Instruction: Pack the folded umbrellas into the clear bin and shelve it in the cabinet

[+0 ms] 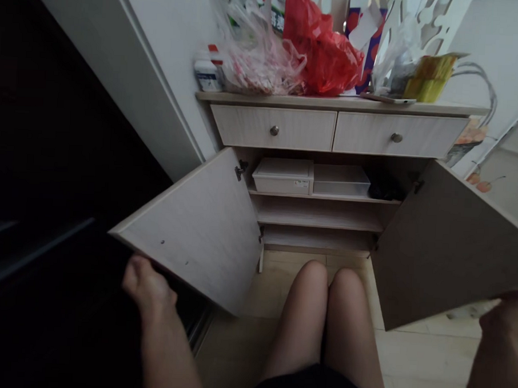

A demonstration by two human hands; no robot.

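A pale wood-grain cabinet (274, 101) stands in front of me with both its doors swung wide. My left hand (147, 280) is closed at the free edge of the left cabinet door (201, 226); its fingers are partly hidden behind the panel. At the right border of the picture, my right hand (508, 313) grips the lower edge of the right cabinet door (446, 242), in shadow. On the upper shelf inside sit a white lidded box (282, 177), a translucent bin (341, 180) and a black bundle (385, 183). Two lower shelves (320, 214) show below.
Two closed drawers (302, 129) lie above the opening. The cabinet top carries a clear plastic bag (260, 57), a red plastic bag (321, 48), a white bottle (207, 74), a yellow packet (431, 78) and a phone-like slab (387, 98). My knees (315, 276) are close in front. Dark space lies left.
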